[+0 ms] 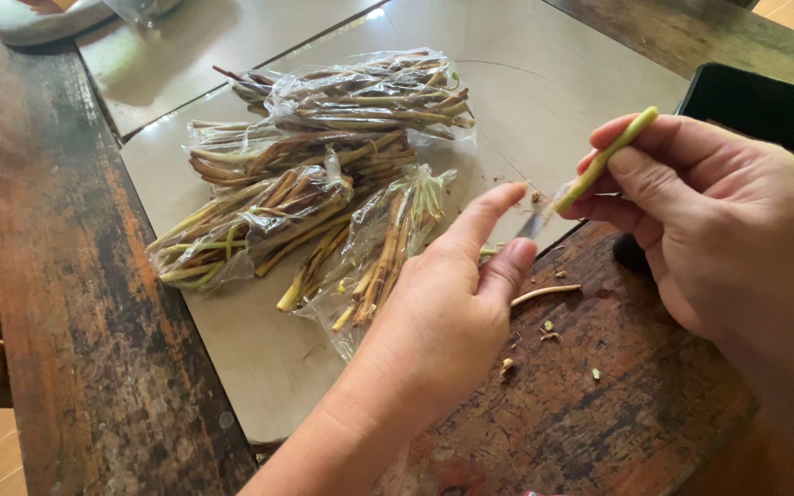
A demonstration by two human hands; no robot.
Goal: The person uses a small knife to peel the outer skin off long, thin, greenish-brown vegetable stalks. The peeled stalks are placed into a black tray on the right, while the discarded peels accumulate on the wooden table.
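Green at its upper end and pale lower down: gripping a slim stem (604, 161) of that colouring in the right hand (700, 230), thumb and fingers clamping firmly round it, holding it up over the near right part of the wooden table (66, 276), just beside a black tray (765, 110). Reaching in with the left hand (457, 303), forefinger and thumb lying close together by a thin, see-through strip of skin (544, 216) trailing from the stem's lower end; not managing to tell whether pinching that strip or only nearing it. Judging by this, stripping the skin off the stem, partway along it. Calling next for a sure nip on the loose strip and a steady draw along the length, keeping the right hand's clamp tight without snapping the stem. Working over scraps (544, 294) lying on the dark wood between the hands. Keeping well apart from the clear bags of stems (314, 193) lying on the pale board (259, 367).
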